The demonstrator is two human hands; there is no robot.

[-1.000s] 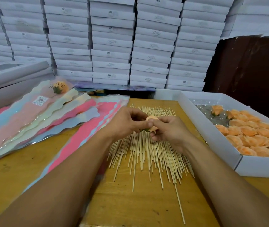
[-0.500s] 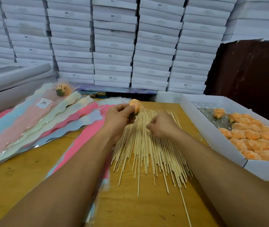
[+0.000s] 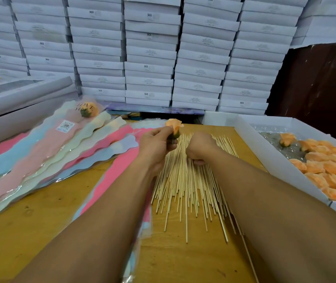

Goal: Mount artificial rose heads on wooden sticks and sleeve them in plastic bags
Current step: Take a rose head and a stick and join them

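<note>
The left hand (image 3: 156, 144) pinches an orange rose head (image 3: 174, 126) by its green base, bloom up, above the far end of the pile of wooden sticks (image 3: 187, 180) at the middle of the desk (image 3: 40, 227). The right hand (image 3: 199, 148), apart from the left, lies knuckles up on the sticks with fingers curled under; whether it grips one I cannot tell. Plastic bags (image 3: 46, 156) fan along the left edge; a white box (image 3: 281, 166) of rose heads sits at the right edge.
</note>
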